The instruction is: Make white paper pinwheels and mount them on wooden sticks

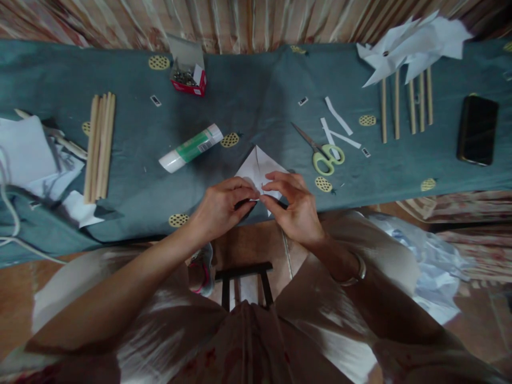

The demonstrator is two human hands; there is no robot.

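A white sheet of paper [256, 162], turned cornerwise, lies at the table's near edge with a line running down from its top corner. My left hand [226, 205] pinches the paper's near left part between thumb and fingers. On the other side, my right hand [294, 205] has its thumb and fingertips closed on the paper near the middle, close to my left fingertips. Both hands partly cover the sheet. Scissors with green handles [322, 154] rest to the right of it, beside several white paper strips [338, 117]. A glue stick [191, 148] lies to the left.
An open red box of metal pins [188, 80] stands at the back. Wooden sticks [100, 146] and stacked paper [30, 152] lie left. Paper pinwheels on sticks [412, 48] and a phone [478, 129] are right. A white cable [12, 213] hangs over the left edge.
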